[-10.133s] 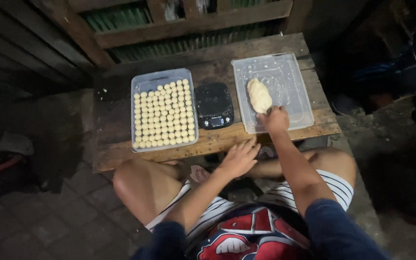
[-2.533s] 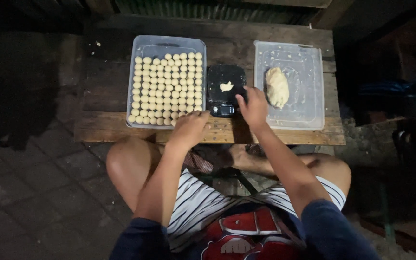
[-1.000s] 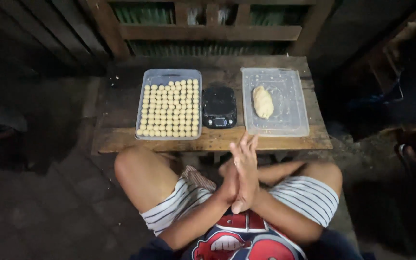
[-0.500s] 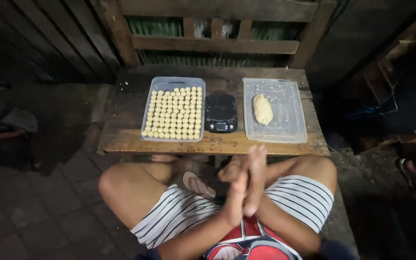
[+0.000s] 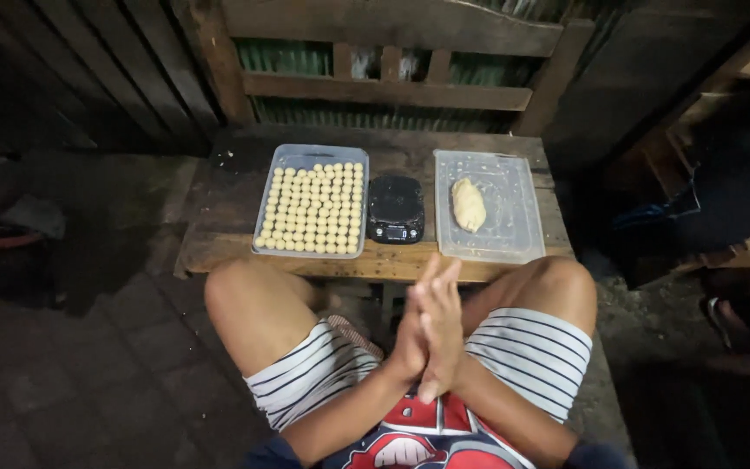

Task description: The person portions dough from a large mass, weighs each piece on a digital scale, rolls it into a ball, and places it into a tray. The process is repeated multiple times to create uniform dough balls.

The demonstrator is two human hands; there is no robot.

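My left hand (image 5: 408,337) and my right hand (image 5: 444,317) are pressed flat together, palm to palm, fingers pointing up, above my lap and just in front of the low wooden table (image 5: 219,217). A small dough piece is hidden between the palms. On the table, a clear tray (image 5: 314,150) at the left holds several rows of small dough balls (image 5: 314,208). A black kitchen scale (image 5: 395,208) stands in the middle with nothing on its top. A second clear tray (image 5: 507,227) at the right holds one pale dough lump (image 5: 468,204).
I sit with both bare knees (image 5: 245,304) against the table's front edge. Behind the table stands a wooden rail frame (image 5: 392,87). Dark paved floor (image 5: 71,365) lies to the left, and dim clutter sits at the right.
A small dough piece that lay on the scale 2.5 s ago is gone from it. Both hands have pulled back from the table and come together above my lap.
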